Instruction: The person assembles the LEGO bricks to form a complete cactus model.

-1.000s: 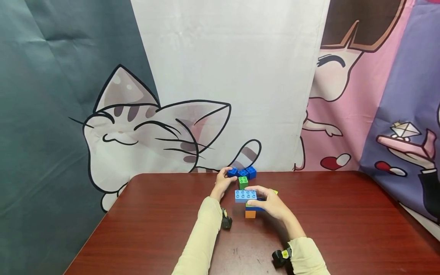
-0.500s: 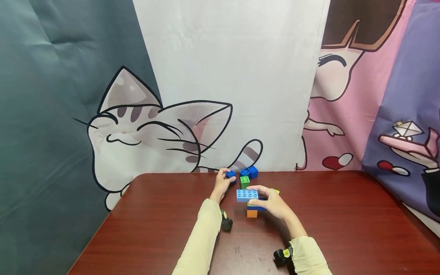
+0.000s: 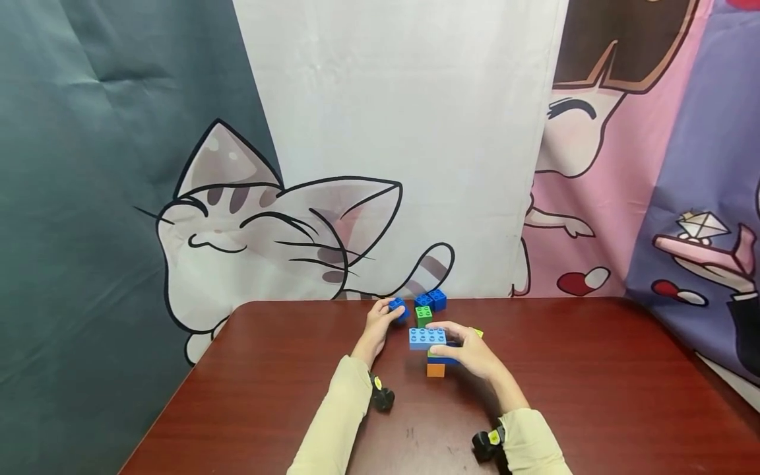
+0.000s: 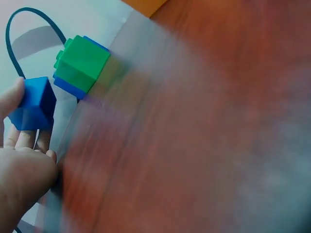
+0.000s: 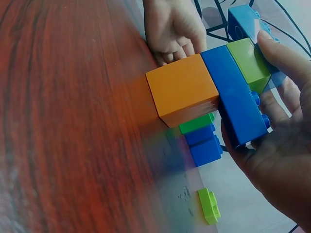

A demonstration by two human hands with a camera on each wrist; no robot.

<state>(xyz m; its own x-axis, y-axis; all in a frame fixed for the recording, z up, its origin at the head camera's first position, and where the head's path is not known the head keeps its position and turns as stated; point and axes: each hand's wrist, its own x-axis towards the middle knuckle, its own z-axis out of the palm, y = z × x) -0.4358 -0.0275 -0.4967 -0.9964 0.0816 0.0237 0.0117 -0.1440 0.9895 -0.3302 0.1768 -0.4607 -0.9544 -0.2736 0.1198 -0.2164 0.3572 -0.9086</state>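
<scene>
Reddish-brown table (image 3: 267, 396) with a cloth backdrop (image 3: 415, 99) behind it, printed with a striped cartoon cat on the left. Left hand (image 3: 373, 330): narrow grip, blue block (image 4: 35, 104) pinched between thumb and fingers near the far table edge, left of the green block (image 3: 423, 318) and apart from it. Two further blue blocks (image 3: 438, 300) sit just behind the green one.

Right hand (image 3: 473, 349): holding the assembled stack, thumb on the near side, fingers round the far side. Order from below: orange block (image 3: 436, 371), dark-blue brick (image 5: 238, 104), lime block (image 5: 248, 63), light-blue brick (image 3: 424, 339). Dark-blue brick juts right past the orange base; light-blue brick overhangs left. Base contact with table: cannot tell. Loose lime brick (image 5: 209, 206) lies on the far side of the right hand, partly hidden in the head view.

Risks (judged): narrow base under offset bricks, so a press on the overhanging left end could tip the stack or pry the top joint loose. Uneven squeeze from the right thumb might twist the layers. Smooth block sides could slip from the left fingertips; a low rightward sweep could knock the green block
</scene>
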